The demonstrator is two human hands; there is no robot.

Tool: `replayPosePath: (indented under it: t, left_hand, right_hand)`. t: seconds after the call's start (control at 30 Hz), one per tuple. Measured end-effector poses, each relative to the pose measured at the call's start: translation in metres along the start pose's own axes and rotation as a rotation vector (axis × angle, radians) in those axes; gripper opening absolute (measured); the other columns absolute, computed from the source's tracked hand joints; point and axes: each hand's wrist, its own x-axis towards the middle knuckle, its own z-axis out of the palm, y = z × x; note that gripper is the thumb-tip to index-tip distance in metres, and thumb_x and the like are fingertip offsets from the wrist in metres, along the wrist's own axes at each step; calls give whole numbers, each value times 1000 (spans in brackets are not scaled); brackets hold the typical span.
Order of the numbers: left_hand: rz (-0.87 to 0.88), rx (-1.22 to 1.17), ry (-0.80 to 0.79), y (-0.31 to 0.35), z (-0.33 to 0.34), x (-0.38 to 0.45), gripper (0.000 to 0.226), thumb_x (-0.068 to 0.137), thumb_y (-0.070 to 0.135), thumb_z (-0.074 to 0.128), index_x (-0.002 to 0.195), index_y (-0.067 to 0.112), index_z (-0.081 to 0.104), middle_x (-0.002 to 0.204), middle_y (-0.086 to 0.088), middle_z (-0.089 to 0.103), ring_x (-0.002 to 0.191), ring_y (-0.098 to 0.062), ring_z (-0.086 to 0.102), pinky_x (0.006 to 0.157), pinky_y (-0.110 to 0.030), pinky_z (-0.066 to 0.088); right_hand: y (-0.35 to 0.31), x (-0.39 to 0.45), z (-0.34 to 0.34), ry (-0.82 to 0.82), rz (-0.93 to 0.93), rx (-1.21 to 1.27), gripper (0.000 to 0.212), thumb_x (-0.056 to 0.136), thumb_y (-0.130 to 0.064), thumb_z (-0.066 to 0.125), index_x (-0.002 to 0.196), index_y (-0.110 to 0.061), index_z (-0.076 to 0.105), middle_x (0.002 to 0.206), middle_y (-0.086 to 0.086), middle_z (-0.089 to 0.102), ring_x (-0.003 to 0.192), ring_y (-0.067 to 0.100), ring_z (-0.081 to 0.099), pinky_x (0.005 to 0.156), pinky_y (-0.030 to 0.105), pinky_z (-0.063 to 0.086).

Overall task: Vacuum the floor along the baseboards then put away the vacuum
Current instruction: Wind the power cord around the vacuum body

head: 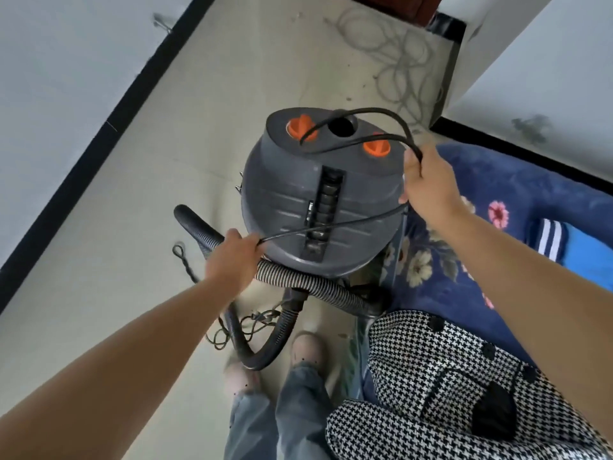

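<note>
Vacuum [318, 207] upright on pale floor [139, 200], grey domed canister seen from above, two orange knobs [300, 126] and a round black port on the flat top, ribbed carry handle running down the middle. Black power cord [335, 224] stretched across the dome between both hands — left hand [232, 257] pinching the thin run at the canister's lower left edge, fingers curled round it; right hand [428, 180] clamped on a looped bundle at the right edge, loops arching over the top plate. Ribbed hose [298, 280] lying just below the left hand, curving round the base and down toward the feet. Black baseboard [109, 134] along the white wall at left. Blue floral bedding [497, 207] and houndstooth garment [431, 376] at right, beside the canister.
</note>
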Motion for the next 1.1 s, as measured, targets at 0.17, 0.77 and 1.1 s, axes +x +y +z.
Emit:
replayPosePath:
  t: [0.17, 0.77, 1.1]
  left_hand:
    - [8, 9, 232, -29, -108, 38, 37, 98, 37, 36, 92, 3, 50, 90, -21, 61, 87, -39, 57, 69, -38, 40]
    - [29, 273, 111, 112, -154, 280, 24, 94, 1, 37, 117, -5, 44, 118, -23, 51, 108, -39, 53, 84, -41, 44]
    - [30, 380, -314, 183, -87, 324, 36, 98, 13, 34, 127, -3, 48, 135, -20, 47, 122, -31, 46, 96, -33, 37]
  right_hand:
    - [-24, 0, -3, -239, -184, -171, 33, 100, -15, 34, 126, 4, 42, 88, 28, 64, 80, 38, 61, 72, 38, 44]
    - [81, 143, -21, -335, -141, -223, 23, 92, 0, 41, 112, 7, 50, 108, 19, 55, 100, 34, 52, 83, 36, 35]
    - [174, 145, -13, -488, -187, -354, 13, 97, -10, 39, 100, -16, 49, 98, 1, 43, 87, 13, 40, 71, 21, 33]
